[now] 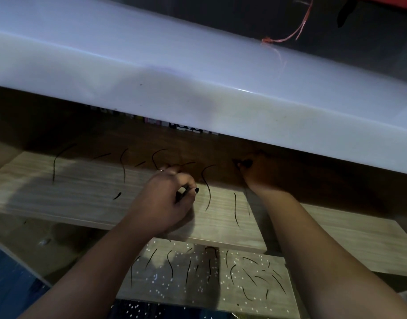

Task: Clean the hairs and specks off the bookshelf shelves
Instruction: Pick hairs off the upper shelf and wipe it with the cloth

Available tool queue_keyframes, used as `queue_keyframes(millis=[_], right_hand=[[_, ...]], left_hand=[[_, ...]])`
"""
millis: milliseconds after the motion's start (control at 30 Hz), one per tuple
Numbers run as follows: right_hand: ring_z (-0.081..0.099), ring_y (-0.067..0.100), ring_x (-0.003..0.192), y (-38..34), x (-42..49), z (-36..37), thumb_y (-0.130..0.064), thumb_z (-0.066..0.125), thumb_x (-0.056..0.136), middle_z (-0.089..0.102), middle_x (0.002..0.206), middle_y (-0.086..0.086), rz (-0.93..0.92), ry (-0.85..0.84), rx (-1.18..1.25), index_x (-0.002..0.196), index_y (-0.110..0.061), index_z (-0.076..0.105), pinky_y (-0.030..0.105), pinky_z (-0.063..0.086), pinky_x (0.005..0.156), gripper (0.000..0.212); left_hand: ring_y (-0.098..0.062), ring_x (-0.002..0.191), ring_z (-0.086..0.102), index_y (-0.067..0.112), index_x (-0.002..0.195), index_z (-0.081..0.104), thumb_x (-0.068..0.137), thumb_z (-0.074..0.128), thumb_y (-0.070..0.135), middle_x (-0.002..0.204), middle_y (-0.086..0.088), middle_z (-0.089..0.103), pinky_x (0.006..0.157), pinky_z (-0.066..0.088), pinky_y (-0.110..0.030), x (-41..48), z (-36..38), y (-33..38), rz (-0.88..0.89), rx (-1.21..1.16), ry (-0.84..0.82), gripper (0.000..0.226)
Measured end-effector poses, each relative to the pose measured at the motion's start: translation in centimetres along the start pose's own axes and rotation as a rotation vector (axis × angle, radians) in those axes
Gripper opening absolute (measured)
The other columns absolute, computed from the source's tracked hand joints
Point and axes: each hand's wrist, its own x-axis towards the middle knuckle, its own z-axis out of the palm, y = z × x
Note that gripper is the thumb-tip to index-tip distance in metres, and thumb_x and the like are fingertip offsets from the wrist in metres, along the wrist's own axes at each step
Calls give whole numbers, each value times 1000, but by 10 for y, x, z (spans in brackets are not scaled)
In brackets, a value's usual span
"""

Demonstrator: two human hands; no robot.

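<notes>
Head view: the only one to go by, looking down past both forearms into a dim bookshelf.
Left hand (172, 199): on the upper shelf (82, 194), fingers curled in against the thumb, pinching what looks to me like a dark strand or two.
Right hand (255, 173): further back on the same shelf, deep in shadow under the white top board (197, 93). Its fingers bend down to the wood with something dark at the tips, but I cannot tell whether it grips a hair or nothing.
Hairs (209, 192): long dark curved strands lie scattered over the upper shelf, to the left of the left hand and between the two hands. A thicker crop lies on the lower shelf (267, 307).
Specks (156, 278): small white dots across the lower shelf, densest on its left half. I see none on the upper shelf.
Progress: early, I'd judge. The upper shelf is in hand with many strands on it, and the lower shelf looks untouched.
Left to do: the other upper strands, then the whole lower shelf. The specks will likely want wiping rather than pinching.
Surface: pale wood-grain laminate, smooth, lit at the front and dark at the back.
Room: dim. A row of book spines (186, 128) shows under the top board, an orange thread (297, 34) trails over it, and something blue sits at lower left.
</notes>
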Motion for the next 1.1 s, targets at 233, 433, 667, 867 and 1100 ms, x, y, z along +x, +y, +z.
queue_keyframes(millis=[233, 433, 667, 867, 1100], right_hand=[[59, 26, 105, 10, 6, 2, -35, 59, 93, 64, 114, 10, -18, -24, 7, 107, -15, 69, 25, 38, 82, 27], [51, 33, 119, 14, 18, -2, -38, 52, 96, 56, 128, 13, 45, 1, -89, 119, -13, 63, 35, 38, 99, 36], [60, 23, 94, -3, -25, -13, -30, 53, 95, 64, 104, 5, -179, -121, -91, 102, -18, 69, 28, 42, 76, 21], [60, 25, 101, 7, -11, -11, -33, 55, 94, 64, 111, 6, -109, -74, -73, 105, -19, 69, 33, 46, 86, 22], [58, 27, 109, 8, -7, -12, -32, 55, 95, 64, 115, 8, -27, -47, -47, 111, -17, 67, 31, 42, 91, 25]], left_hand=[[-11, 86, 50, 26, 92, 68, 89, 64, 27, 87, 7, 56, 67, 40, -29, -1, -1, 0, 17, -2, 10, 6], [-12, 87, 50, 26, 94, 67, 91, 62, 28, 90, 6, 57, 69, 34, -28, -2, -1, 1, 29, 14, 13, 7], [-10, 84, 50, 25, 94, 68, 90, 64, 27, 86, 7, 55, 66, 36, -28, -1, -1, 1, 30, -6, 21, 6], [-12, 84, 49, 24, 94, 68, 90, 64, 26, 86, 5, 55, 65, 37, -29, -3, -2, 2, 31, -1, 18, 6], [-9, 86, 49, 25, 95, 69, 90, 64, 25, 88, 8, 54, 66, 39, -27, -4, -2, 2, -5, -14, 12, 7]])
